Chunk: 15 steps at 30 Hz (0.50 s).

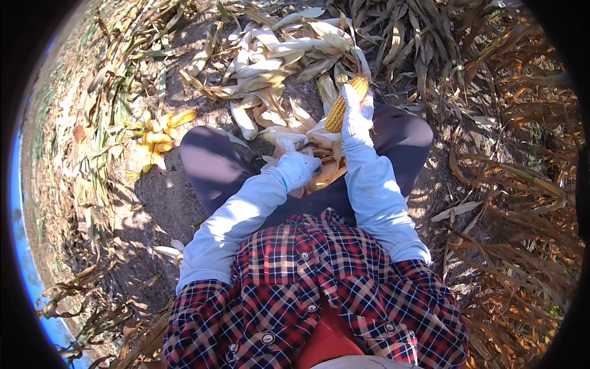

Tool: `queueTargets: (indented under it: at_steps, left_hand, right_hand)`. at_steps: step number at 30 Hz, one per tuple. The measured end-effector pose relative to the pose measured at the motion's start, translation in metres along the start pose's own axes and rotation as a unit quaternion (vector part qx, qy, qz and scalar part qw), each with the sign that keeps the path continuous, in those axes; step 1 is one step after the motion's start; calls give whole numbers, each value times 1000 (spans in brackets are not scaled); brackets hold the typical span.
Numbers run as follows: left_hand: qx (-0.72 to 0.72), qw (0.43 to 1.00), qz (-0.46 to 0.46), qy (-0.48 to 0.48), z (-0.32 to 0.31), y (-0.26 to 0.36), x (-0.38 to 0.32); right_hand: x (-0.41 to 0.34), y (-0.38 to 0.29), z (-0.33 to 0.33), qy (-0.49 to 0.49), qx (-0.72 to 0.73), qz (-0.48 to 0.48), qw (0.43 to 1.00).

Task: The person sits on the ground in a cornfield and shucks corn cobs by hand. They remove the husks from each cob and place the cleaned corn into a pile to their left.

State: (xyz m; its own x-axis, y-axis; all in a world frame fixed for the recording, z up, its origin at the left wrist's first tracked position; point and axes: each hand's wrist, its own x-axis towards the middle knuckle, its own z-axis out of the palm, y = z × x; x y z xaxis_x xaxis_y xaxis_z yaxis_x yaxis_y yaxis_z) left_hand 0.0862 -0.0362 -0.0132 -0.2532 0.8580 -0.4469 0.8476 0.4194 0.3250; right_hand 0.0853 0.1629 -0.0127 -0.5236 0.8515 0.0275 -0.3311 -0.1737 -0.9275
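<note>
My right hand [358, 110], in a white knit glove, is closed around a bare yellow ear of corn [336, 114] above my right knee. Between my legs, my left hand [299, 168], gloved in the same way, rests with curled fingers against loose dry corn husks [325, 173]; whether it grips any of them is hard to tell. In front of my legs lies a pile of ears in pale husks [260, 69]. Several husked yellow ears [157, 138] are heaped on the ground beyond my left knee.
Dry cut corn stalks [103, 101] lie along the left side. A bundle of dry leaves [410, 41] is at the top, right of the husked pile. Brown corn plants [521, 184] line the right side. A pale husk piece [170, 250] lies near my left sleeve.
</note>
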Motion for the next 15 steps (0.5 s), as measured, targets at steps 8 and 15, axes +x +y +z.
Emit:
queueTargets:
  at_steps: [8, 15]
  left_hand:
    - [-211, 955, -72, 196, -48, -37, -6]
    - [-718, 647, -8, 258, -59, -50, -3]
  right_hand:
    - [7, -2, -14, -8, 201, 176, 964]
    - [-6, -7, -1, -60, 280, 274, 918]
